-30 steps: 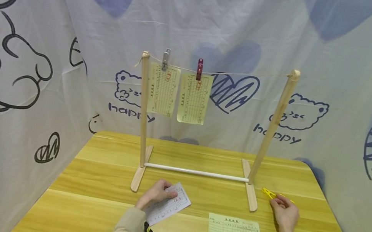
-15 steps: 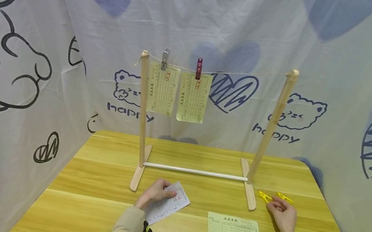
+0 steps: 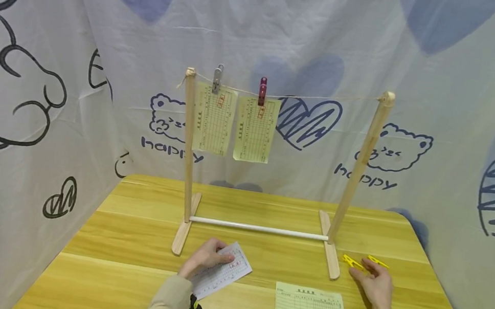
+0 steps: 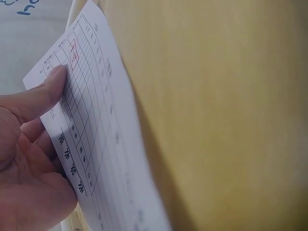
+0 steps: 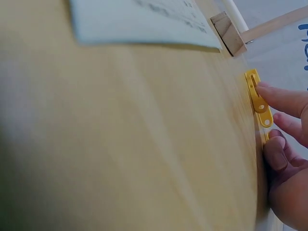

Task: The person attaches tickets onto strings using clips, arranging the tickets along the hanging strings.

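My left hand pinches a white printed form slip between thumb and fingers, low over the table's middle. In the left wrist view the thumb lies across the slip's printed face, beside a red stamp. My right hand is at the two yellow clothespins on the right. Its thumb tip touches the nearer clothespin in the right wrist view, fingers spread rather than gripping. The farther yellow clothespin lies just beyond the fingertips. A pale green form slip lies flat between the hands.
A wooden stand with two posts and a white crossbar rises behind the hands. From its string hang two green slips, the left under a grey clothespin, the right under a red clothespin. A printed curtain surrounds the table.
My right hand has shifted slightly left and its fingers have spread beside the yellow clothespins. The farther clothespin now shows more fully. My left hand keeps its hold on the white slip.
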